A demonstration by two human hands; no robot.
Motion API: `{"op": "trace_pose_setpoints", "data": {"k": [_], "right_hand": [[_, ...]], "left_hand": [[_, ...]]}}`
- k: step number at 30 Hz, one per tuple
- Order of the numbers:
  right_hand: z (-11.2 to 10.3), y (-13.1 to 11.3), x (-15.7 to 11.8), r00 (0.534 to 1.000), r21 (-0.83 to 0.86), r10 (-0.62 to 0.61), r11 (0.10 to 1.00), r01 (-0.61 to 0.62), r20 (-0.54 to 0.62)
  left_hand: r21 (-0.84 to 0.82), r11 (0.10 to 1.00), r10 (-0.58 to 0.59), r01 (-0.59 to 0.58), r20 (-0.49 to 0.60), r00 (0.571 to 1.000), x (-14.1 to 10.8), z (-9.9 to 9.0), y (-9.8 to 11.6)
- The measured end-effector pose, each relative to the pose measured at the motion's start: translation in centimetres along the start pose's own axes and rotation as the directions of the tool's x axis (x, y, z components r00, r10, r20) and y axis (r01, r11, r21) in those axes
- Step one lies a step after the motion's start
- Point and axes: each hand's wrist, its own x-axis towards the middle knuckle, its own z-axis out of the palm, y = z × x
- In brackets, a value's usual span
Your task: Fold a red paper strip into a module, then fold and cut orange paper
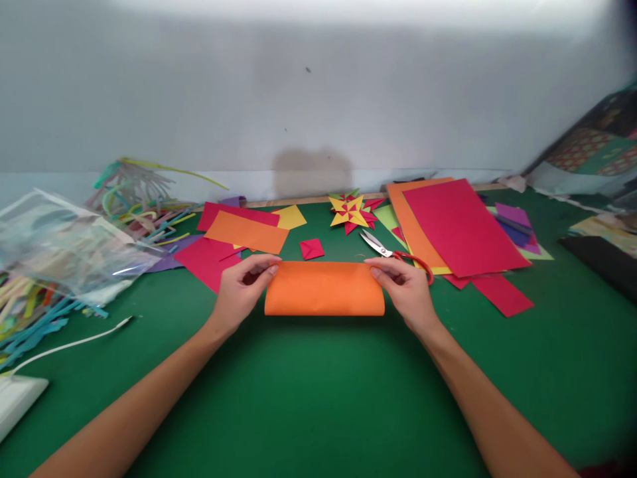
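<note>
A sheet of orange paper (324,290) is bent over on itself, its rounded fold toward me and its edges together at the far side. It is held a little above the green table. My left hand (243,289) pinches its far left corner between thumb and fingers. At the far right corner, my right hand (405,289) grips it the same way. Just beyond the right hand lie scissors (391,252) with red handles, blades pointing away to the left. A small red folded paper square (312,249) rests beyond the orange sheet.
Yellow and red folded paper stars (350,211) sit near the wall. Red and orange sheets (465,226) are stacked at right, cut paper pieces (246,230) at left. A clear plastic bag (74,239), colourful paper strips (144,199) and a white cable (74,344) lie far left.
</note>
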Motion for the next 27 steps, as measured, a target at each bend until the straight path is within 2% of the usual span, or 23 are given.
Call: {"op": "trace_pose_setpoints", "data": {"k": [8,16,27], "right_hand": [[0.2,0.2,0.0,0.999,0.063,0.038,0.997,-0.038,0.001],[0.2,0.2,0.0,0.992,0.139,0.120,0.982,-0.125,0.039],[0.1,0.3,0.1,0.991,0.156,0.119,0.980,-0.126,0.058]], "left_hand": [[-0.017,1.000,-0.006,0.006,-0.014,1.000,0.0,0.1,-0.1],[-0.086,0.992,-0.093,0.096,0.039,0.995,0.4,0.3,-0.8],[-0.125,0.986,-0.104,0.109,0.047,0.994,0.4,0.2,-1.3]]}}
